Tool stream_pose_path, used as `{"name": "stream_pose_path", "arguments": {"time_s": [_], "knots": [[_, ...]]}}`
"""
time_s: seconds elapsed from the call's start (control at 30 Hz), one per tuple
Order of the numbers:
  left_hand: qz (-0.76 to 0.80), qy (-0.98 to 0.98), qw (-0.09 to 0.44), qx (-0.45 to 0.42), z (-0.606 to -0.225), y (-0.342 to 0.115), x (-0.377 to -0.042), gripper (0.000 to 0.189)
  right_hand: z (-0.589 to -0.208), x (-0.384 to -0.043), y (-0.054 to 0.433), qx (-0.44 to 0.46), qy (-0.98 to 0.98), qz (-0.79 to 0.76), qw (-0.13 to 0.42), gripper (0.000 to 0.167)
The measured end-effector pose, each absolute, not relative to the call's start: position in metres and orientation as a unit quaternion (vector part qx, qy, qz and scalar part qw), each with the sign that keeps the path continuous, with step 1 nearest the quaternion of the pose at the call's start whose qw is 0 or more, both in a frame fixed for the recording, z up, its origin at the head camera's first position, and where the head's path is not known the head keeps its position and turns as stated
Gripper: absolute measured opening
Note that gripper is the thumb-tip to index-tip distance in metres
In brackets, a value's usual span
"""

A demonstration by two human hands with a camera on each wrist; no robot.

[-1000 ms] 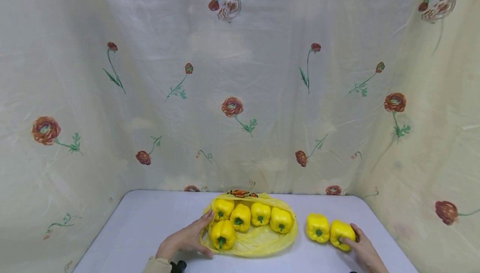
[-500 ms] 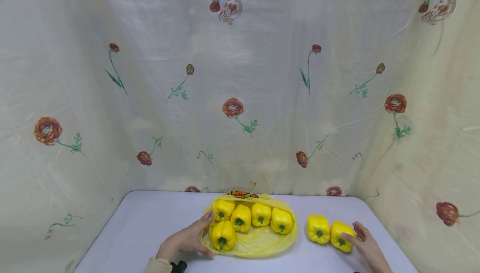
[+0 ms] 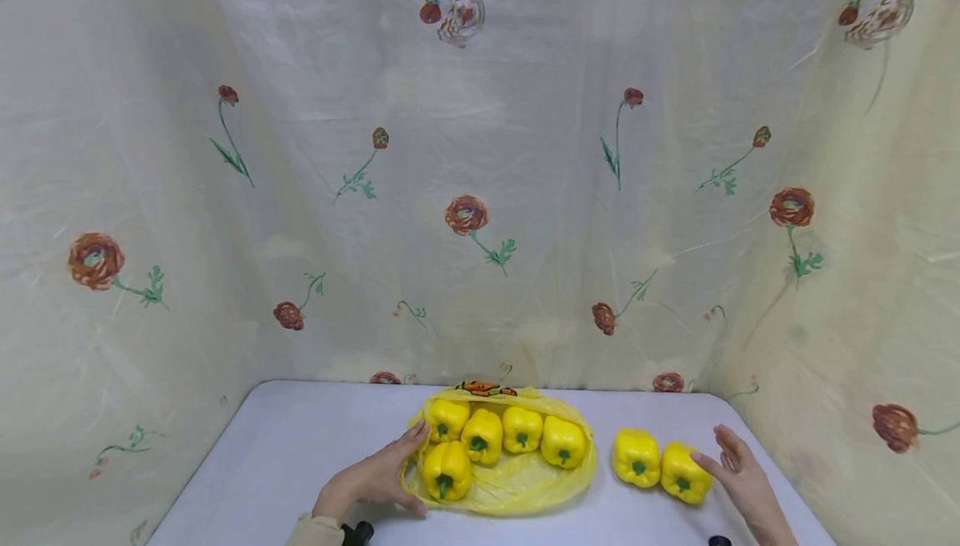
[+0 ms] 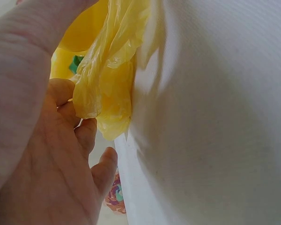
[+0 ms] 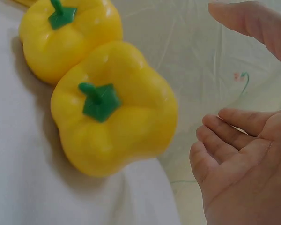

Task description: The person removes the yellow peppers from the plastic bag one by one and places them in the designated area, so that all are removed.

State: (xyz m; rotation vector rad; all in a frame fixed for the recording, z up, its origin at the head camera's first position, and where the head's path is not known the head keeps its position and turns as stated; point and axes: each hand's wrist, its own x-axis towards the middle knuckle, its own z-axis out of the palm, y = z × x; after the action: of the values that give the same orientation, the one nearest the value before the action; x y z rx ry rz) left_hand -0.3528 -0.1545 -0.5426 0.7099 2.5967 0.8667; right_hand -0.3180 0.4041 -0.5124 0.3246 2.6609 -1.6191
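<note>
Several yellow bell peppers with green stems, such as the front left bell pepper, lie inside a thin yellow plastic bag with its mouth facing me. My left hand holds the bag's left edge, thumb at the front and fingers farther back. In the left wrist view the bag's film covers some of the fingertips. To the right of the bag, two more bell peppers stand side by side, a left one and a right one. My right hand is beside the right pepper, apart from it, fingers extended and holding nothing.
A white table carries everything. Flower-printed curtains enclose it at the back and both sides. An orange-and-black print shows on the bag's far edge.
My right hand has let go of the right bell pepper and drawn away to the right. The pepper stays beside its neighbour. My left hand has kept its place at the bag.
</note>
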Motion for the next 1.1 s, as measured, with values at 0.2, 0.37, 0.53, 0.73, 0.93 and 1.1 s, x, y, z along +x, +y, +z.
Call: {"name": "stream_pose_path", "arguments": {"time_s": [0.2,0.37,0.53,0.73,0.93,1.1], "knots": [[0.302,0.908,0.155,0.247,-0.542,-0.153,-0.352,0.120,-0.499,-0.318,0.396,0.099,0.854,-0.512,-0.002,0.114],[0.301,0.909,0.154,0.243,-0.542,-0.152,-0.352,0.119,-0.487,-0.315,0.383,0.084,0.858,-0.506,-0.015,0.111],[0.300,0.910,0.156,0.241,-0.543,-0.153,-0.353,0.120,-0.477,-0.312,0.370,0.055,0.865,-0.498,-0.030,0.107],[0.299,0.912,0.155,0.235,-0.543,-0.152,-0.353,0.120,-0.469,-0.310,0.358,0.012,0.872,-0.487,-0.049,0.101],[0.297,0.914,0.157,0.228,-0.542,-0.151,-0.352,0.120,-0.466,-0.311,0.344,-0.022,0.870,-0.489,-0.063,0.096],[0.298,0.913,0.159,0.227,-0.543,-0.152,-0.352,0.121,-0.466,-0.314,0.330,-0.038,0.871,-0.485,-0.064,0.096]]}}
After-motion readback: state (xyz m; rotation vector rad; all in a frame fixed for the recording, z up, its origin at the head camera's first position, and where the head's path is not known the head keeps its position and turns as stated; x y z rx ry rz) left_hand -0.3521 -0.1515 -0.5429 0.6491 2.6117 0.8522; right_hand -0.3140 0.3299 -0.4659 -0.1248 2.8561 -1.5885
